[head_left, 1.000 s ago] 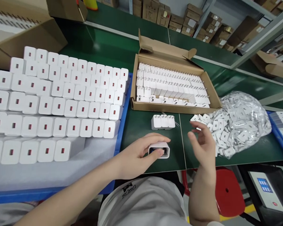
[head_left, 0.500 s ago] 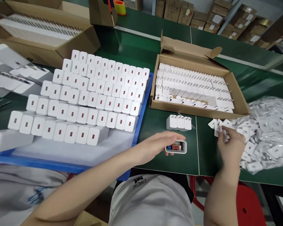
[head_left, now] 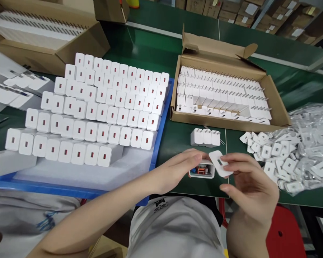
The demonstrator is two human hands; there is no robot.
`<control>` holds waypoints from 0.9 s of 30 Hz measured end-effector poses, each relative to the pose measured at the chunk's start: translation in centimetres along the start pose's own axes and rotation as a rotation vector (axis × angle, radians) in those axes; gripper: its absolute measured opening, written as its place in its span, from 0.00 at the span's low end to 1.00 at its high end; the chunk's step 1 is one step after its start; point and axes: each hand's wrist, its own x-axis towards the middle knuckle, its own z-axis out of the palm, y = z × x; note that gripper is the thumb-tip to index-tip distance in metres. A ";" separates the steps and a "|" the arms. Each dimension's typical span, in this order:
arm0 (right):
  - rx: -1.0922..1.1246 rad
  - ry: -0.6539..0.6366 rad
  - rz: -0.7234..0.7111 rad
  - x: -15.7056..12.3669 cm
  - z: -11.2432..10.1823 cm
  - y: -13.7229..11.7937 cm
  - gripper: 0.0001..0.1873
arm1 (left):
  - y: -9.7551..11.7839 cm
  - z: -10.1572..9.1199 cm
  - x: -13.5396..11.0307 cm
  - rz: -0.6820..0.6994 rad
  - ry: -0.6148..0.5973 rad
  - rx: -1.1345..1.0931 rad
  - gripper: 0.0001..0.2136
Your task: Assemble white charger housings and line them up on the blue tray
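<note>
My left hand (head_left: 177,166) grips a white charger housing (head_left: 213,171) whose open end faces me, showing a circuit board with red and blue parts inside. In my right hand (head_left: 251,182) is a white end cap (head_left: 218,163) with a small slot, pinched by its edge and tilted just right of the housing's opening. The cap overlaps the housing's right side in view; whether they touch, I cannot tell. Behind my left hand, three white chargers (head_left: 205,137) stand in a row with their metal pins up.
Rows of capped chargers (head_left: 114,134) fill a blue-edged tray (head_left: 164,125) on the left. A cardboard box (head_left: 228,123) of pinned chargers stands ahead. Loose caps (head_left: 281,150) spill from a plastic bag (head_left: 316,143) at right. Another person's shirt (head_left: 29,222) shows lower left.
My right hand has come left from the pile of caps, bringing one cap to the housing. My left hand still holds the housing in nearly the same place. The view has shifted slightly.
</note>
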 end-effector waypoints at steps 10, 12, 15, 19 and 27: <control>-0.217 0.082 -0.218 0.1 1.0 0.2 0.10 | -0.2 0.0 0.0 -0.001 -0.008 0.009 0.29; -0.219 0.100 -0.182 0.1 1.2 -0.1 0.10 | -0.1 0.1 0.0 0.013 -0.024 0.002 0.30; -0.188 0.032 -0.162 0.3 1.1 -0.6 0.14 | 0.1 0.1 0.0 0.013 -0.024 0.012 0.30; -0.190 -0.113 -0.204 0.6 0.8 -0.9 0.21 | 0.3 0.2 0.0 0.009 -0.013 0.050 0.30; -0.388 -0.210 -0.322 0.9 0.9 -0.5 0.21 | 0.3 0.3 0.1 0.040 -0.023 -0.007 0.29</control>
